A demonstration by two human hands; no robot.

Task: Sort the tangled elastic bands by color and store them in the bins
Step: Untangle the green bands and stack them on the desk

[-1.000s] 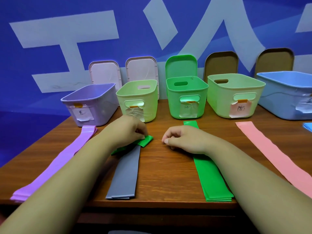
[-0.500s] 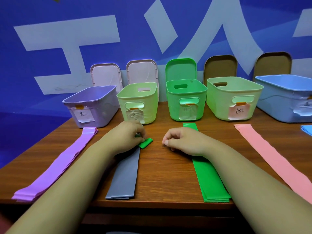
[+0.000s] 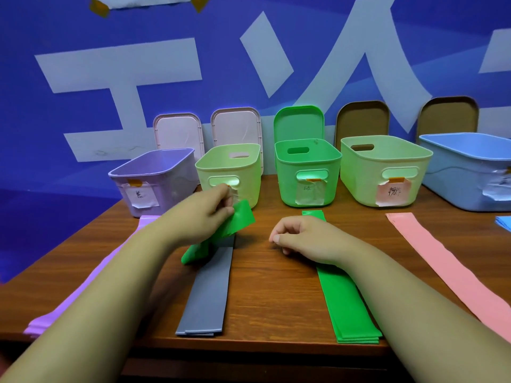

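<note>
My left hand [image 3: 204, 214] pinches one end of a green band [image 3: 235, 225] and holds it raised off the table, above the far end of the grey bands [image 3: 206, 294]. My right hand [image 3: 304, 239] rests on the table with its fingers curled and nothing in them, over the far part of the green band stack [image 3: 345, 308]. Purple bands [image 3: 80, 294] lie at the left, pink bands [image 3: 453, 266] at the right. Five bins stand at the back: purple bin [image 3: 154, 186], pale green bin [image 3: 229, 172], green bin [image 3: 307, 172], a second pale green bin [image 3: 387, 172], blue bin [image 3: 470, 172].
Lids lean against the blue wall behind the bins: two pink lids [image 3: 179, 131], a green lid [image 3: 298, 123], two brown lids [image 3: 362, 120]. A corner of blue bands [image 3: 503, 223] shows at the right edge. The table's front edge [image 3: 249, 352] runs close below the band ends.
My left hand has lifted the green band's end up and away from the grey bands; the band now hangs tilted. My right hand has stayed where it was.
</note>
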